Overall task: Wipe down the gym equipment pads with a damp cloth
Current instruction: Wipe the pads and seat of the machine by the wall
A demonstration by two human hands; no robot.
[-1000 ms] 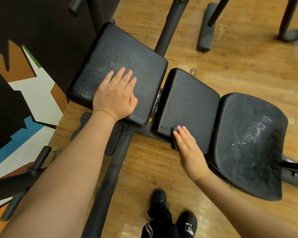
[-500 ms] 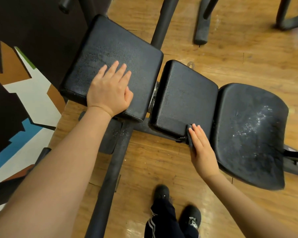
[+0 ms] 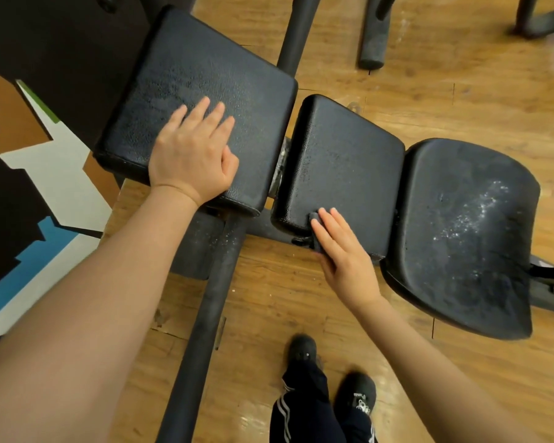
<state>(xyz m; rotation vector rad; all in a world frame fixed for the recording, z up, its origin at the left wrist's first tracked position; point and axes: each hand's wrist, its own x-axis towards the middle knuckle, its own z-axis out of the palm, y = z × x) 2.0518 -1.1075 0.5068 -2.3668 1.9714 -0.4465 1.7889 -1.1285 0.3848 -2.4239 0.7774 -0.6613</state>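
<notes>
- Wall art with blue, white and brown shapes (image 3: 29,187) sits furthest left of the middle pad, not part of the job.
- Big left pad (image 3: 205,75), just left of the middle pad, has the left hand (image 3: 191,155) lying flat on it, fingers straight and slightly spread, holding nothing. Looks like it's just bracing.
- Middle pad (image 3: 349,164) is the landmark here. At its near edge the right hand (image 3: 343,254) presses a dark cloth (image 3: 314,225) against the side, fingers straight and close together. Only a bit of the cloth peeks out past the fingertips.
- Seat pad (image 3: 467,225), touching the middle pad on its right, has whitish specks all over, so my guess is it hasn't been wiped yet.
- Person's shoes (image 3: 330,372) stand on the wood floor (image 3: 461,75) below the middle pad.
- Risks, as I see it: the cloth is only pressed on, not gripped, so it could slip off that edge and drop. Leaning hard on the left pad might tip it if it pivots.
</notes>
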